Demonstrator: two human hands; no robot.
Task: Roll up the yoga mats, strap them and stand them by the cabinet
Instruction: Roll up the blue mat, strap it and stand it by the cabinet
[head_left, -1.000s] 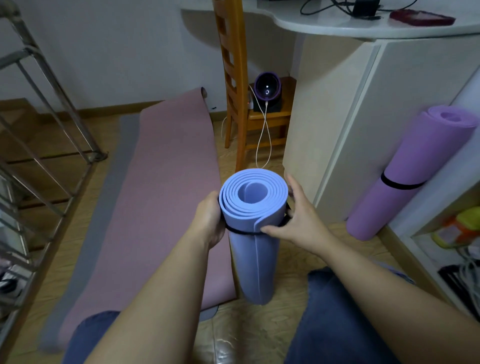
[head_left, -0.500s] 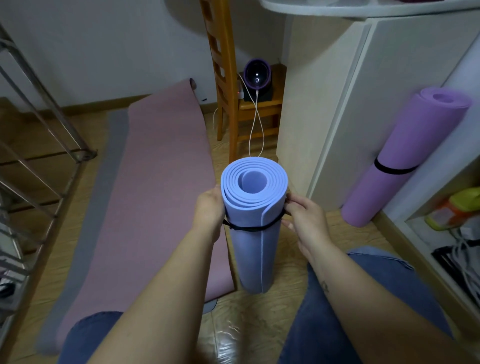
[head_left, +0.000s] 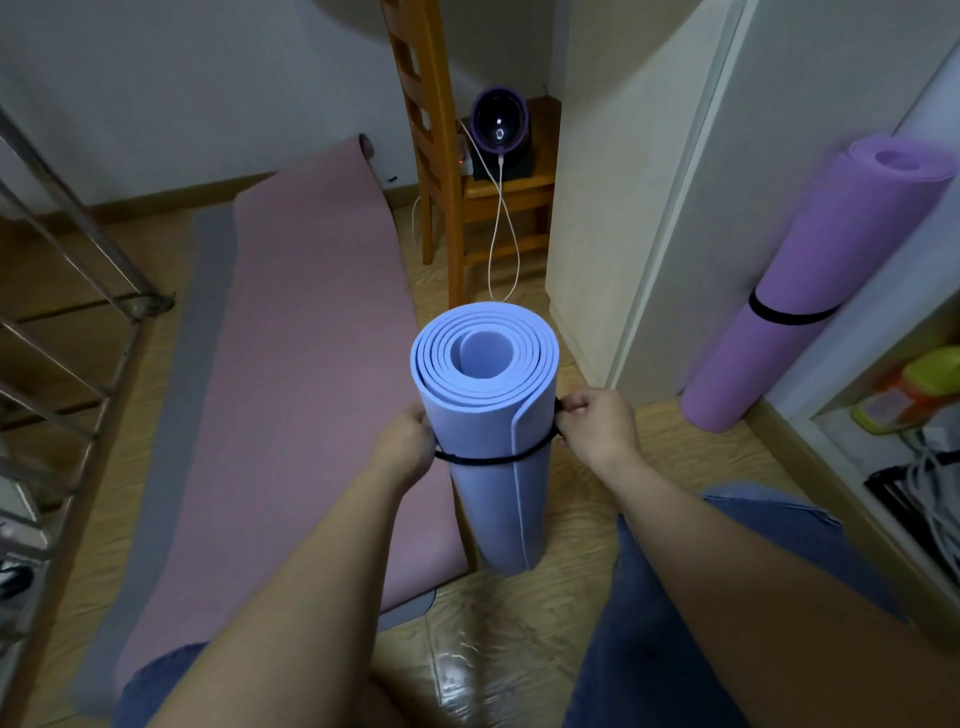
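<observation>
A rolled light-blue yoga mat (head_left: 493, 483) stands upright on the wooden floor in front of me. A thin black strap (head_left: 498, 459) runs around it below its top. My left hand (head_left: 408, 449) holds the roll's left side at the strap. My right hand (head_left: 597, 426) pinches the strap at the roll's right side. A pink mat (head_left: 311, 338) lies unrolled on the floor to the left. A purple rolled mat (head_left: 821, 280) with a black strap leans against the white cabinet (head_left: 649, 208) at the right.
A wooden chair (head_left: 441, 156) stands behind the blue roll, with a dark round device (head_left: 498, 124) and a white cable on its seat. A metal rack (head_left: 62, 312) fills the left edge. Open shelves with clutter (head_left: 914, 415) sit at the right. My knees are at the bottom.
My right hand has shifted from flat on the roll's side to pinching the strap at its right edge. The strap sits lower on the roll. The view has tilted down.
</observation>
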